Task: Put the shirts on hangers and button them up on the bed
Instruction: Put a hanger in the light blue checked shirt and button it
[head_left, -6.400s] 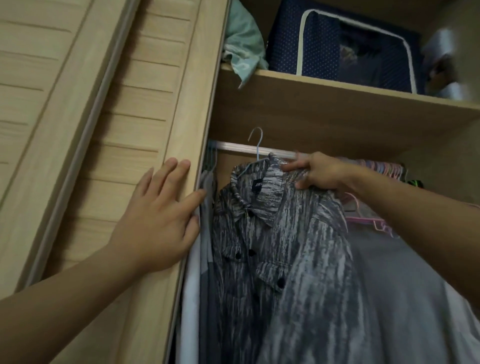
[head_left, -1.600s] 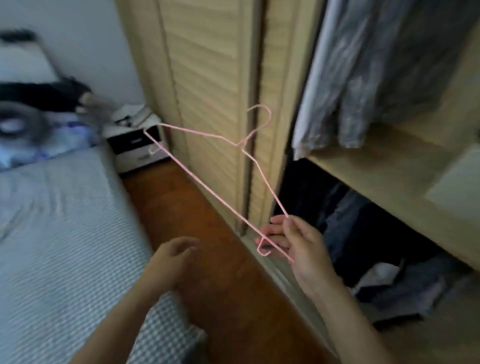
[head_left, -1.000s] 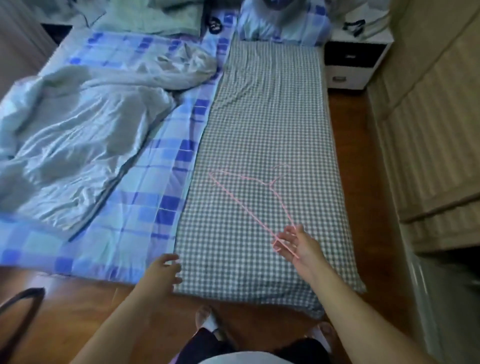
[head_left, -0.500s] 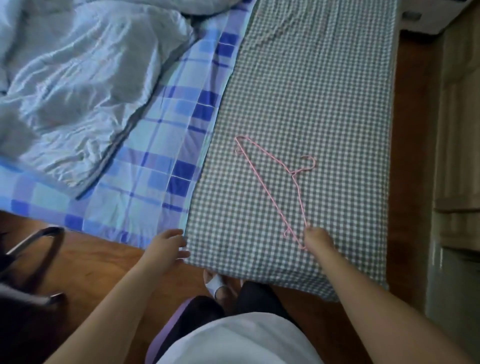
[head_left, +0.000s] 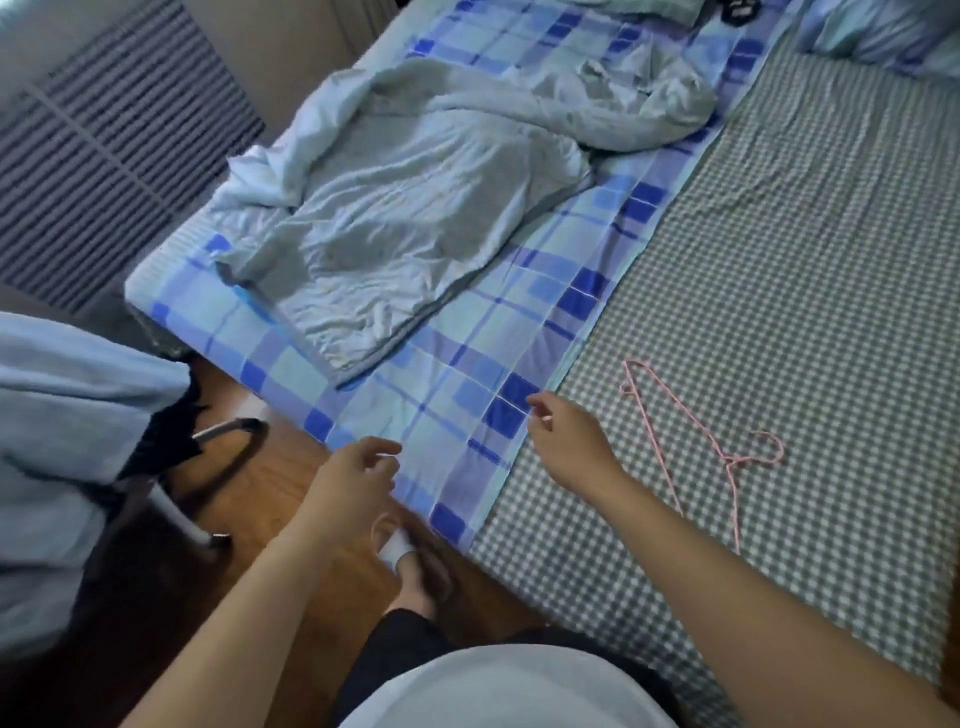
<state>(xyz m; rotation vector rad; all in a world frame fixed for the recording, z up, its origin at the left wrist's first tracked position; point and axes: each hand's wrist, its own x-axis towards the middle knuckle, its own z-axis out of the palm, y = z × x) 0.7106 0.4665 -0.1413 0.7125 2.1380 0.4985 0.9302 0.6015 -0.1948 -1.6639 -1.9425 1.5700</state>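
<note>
Pink wire hanger (head_left: 691, 441) lies flat on the grey-checked sheet (head_left: 779, 260), lower right of the frame — hook toward the right, one long arm running up to the upper left. No hand touches it.

Right hand (head_left: 569, 447) hovers at centre frame over the seam where the checked sheet meets the blue plaid sheet (head_left: 467, 374); fingers loosely curled, holding nothing, near the hanger but apart from it.

Left hand (head_left: 353, 483) sits lower and to the left, above the bed's near edge and the wooden floor (head_left: 291, 467); fingers relaxed and slightly bent, empty.

Rumpled pale grey-blue cloth (head_left: 415, 208) spreads across the plaid sheet, upper centre — whether quilt or garment, cannot tell.

Light blue fabric (head_left: 62, 415) fills the left edge, draped over what looks like a metal-framed chair (head_left: 208, 467).

Sock-clad feet (head_left: 400, 551) on the floor below the left hand.
</note>
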